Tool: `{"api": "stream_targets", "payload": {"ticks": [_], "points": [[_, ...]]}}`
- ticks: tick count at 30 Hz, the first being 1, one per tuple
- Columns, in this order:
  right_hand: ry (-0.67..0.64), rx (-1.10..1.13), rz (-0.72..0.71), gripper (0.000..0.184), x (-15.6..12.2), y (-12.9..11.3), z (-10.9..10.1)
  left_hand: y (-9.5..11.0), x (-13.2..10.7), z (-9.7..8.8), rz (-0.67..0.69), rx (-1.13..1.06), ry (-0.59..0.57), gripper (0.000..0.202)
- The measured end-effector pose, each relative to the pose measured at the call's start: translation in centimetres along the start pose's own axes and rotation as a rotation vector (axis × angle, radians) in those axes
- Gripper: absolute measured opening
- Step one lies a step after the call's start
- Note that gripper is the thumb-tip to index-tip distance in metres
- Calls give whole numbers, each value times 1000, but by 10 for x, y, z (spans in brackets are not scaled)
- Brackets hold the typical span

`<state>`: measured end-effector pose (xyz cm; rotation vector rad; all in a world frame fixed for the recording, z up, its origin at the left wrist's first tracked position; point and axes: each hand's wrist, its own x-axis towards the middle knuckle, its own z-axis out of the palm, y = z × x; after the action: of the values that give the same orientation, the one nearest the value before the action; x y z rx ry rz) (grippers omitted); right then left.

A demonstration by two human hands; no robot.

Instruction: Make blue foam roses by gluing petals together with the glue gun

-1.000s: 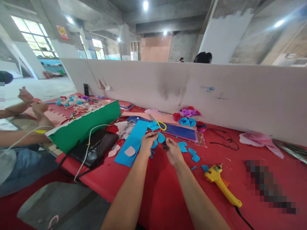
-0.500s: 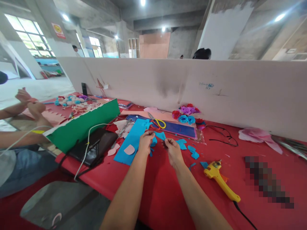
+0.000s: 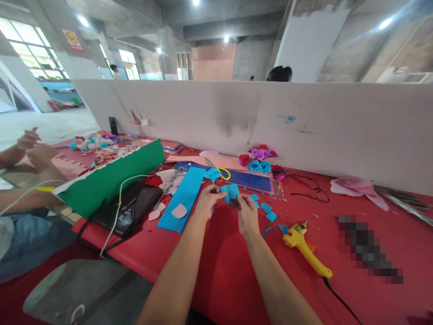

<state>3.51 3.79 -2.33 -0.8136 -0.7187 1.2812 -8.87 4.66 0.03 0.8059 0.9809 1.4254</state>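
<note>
head view: the left hand (image 3: 209, 201) and the right hand (image 3: 246, 211) pinch opposite edges of a small bright-blue paper piece (image 3: 232, 191) between thumbs and fingertips, so it spans the gap between them. just beyond the left hand is a ruffled blue paper flower (image 3: 212, 174), near yellow-handled metal scissors (image 3: 219, 169). left of that hand lies a long blue paper strip (image 3: 189, 189) bearing a pale-pink rounded petal (image 3: 179, 211). to the right hand's right are loose blue cut petals (image 3: 271, 216); farther right, a yellow plastic glue gun (image 3: 310, 256). well beyond both hands, red, purple and blue paper roses (image 3: 260, 154) cluster by the white partition (image 3: 169, 115).
</note>
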Motion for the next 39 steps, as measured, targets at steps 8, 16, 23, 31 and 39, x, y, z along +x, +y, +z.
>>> {"api": "stream_targets", "payload": {"ticks": [8,16,23,31,39], "points": [[-3,62,35,24,-3,-4,1,4,-2,2,-60,4,-53,43],[1,-88,-67,28,0,3,-5,1,-4,6,-86,50,-74,30],[30,-70,-89,27,1,2,-7,-3,-7,12,-99,122,-16,36],[27,-145,-70,29,-1,1,-7,-6,-2,5,-56,179,81,29],[37,-164,-50,32,-1,0,-5,-2,-3,7,-54,193,119,30]]}}
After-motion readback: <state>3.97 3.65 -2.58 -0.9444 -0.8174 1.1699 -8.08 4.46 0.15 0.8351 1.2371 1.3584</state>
